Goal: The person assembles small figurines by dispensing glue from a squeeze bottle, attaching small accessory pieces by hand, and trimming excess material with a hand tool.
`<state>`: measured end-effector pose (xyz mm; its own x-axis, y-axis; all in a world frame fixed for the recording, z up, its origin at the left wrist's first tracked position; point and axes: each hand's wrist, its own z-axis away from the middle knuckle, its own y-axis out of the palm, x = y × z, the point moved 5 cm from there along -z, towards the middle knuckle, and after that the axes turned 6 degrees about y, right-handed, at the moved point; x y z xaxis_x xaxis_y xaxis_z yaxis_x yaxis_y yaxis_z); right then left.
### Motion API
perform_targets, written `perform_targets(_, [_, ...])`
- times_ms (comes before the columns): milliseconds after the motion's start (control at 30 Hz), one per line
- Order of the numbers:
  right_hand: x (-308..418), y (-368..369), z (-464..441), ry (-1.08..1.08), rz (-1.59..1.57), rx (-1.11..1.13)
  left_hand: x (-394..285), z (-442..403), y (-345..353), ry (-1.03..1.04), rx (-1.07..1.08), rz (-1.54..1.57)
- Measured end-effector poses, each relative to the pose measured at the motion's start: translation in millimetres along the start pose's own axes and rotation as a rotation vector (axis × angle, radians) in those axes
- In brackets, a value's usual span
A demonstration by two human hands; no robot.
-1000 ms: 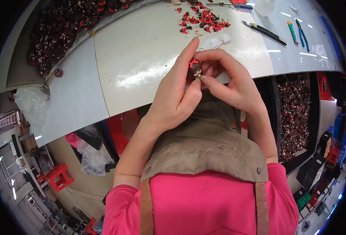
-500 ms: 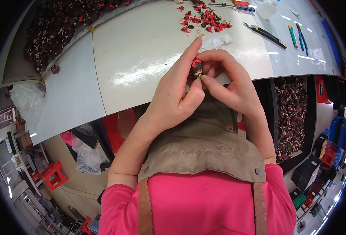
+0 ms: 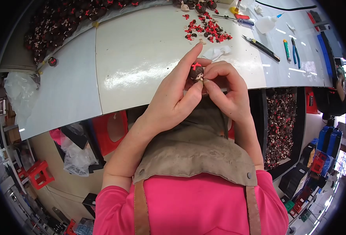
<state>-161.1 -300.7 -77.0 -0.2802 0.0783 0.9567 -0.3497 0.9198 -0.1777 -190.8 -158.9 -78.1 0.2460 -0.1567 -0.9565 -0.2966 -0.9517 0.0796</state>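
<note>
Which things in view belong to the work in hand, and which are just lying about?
In the work:
- small bow-topped head, between left hand and right hand
- probably the loose red bows

Apparently just lying about:
- craft knife
- pliers
- squeeze bottle

So, a tiny round dark-brown, plastic-looking doll head: a red ribbon-shaped bow is worn at its 12 o'clock, pale face toward 6. It's held roughly upright, around 1 o'clock from the view's centre.
</note>
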Motion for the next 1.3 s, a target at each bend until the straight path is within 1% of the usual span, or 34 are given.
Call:
perform_targets(133, [-1.2, -1.9, -0.9, -0.044, 0.051, 0.006, 1.0, 0.5, -1.3, 0.047, 0.015, -0.038])
perform_targets(233, [-2.5, -2.6, -0.3, -0.046, 0.065, 0.009, 1.7, 1.0, -1.2, 0.028, 0.009, -0.007])
perform_targets(333, [0.3, 0.3, 0.1, 0.041, -0.063, 0.013, 0.4, 1.6, -1.5, -0.032, 0.018, -0.004])
perform_targets(433, [-0.3, 0.7, 0.7, 0.055, -0.091, 0.025, 0.2, 1.2, -1.6, -0.034, 0.004, -0.02])
perform_targets(533, [3.5, 1.8, 0.7, 0.051, -0.092, -0.008, 7.0, 0.4, -2.8, 0.036, -0.05, -0.026])
perform_targets(633, [3.8, 1.5, 1.7, -0.019, -0.034, -0.023, 6.0, 0.0, -2.5, 0.042, -0.044, -0.042])
perform_targets(733, [4.2, 1.2, 0.5, -0.161, 0.074, -0.011, 2.5, -0.5, -2.6, -0.007, -0.038, -0.065])
perform_targets(833, [3.1, 1.3, 0.9, -0.206, 0.124, -0.004, 5.3, 0.3, -2.6, 0.026, -0.044, -0.136])
perform_targets(933, [4.7, 1.6, 0.1, -0.234, 0.165, 0.0, 2.9, -0.1, -2.7, 0.012, -0.049, -0.146])
perform_targets(1033, [6.9, 2.5, -0.1, -0.21, 0.204, -0.002, 0.7, -0.6, -2.2, 0.005, -0.056, -0.152])
perform_targets(1133, [4.7, 2.5, 0.4, -0.215, 0.177, -0.016, -1.7, 0.8, -1.8, -0.093, -0.025, -0.162])
perform_targets(1233, [1.0, 3.0, 2.2, -0.225, 0.122, -0.048, -0.7, 0.5, -2.1, -0.085, -0.019, -0.161])
perform_targets(1300, [-1.3, 2.1, 4.3, -0.18, 0.081, -0.066, 2.6, -0.1, -2.1, -0.012, -0.031, -0.165])
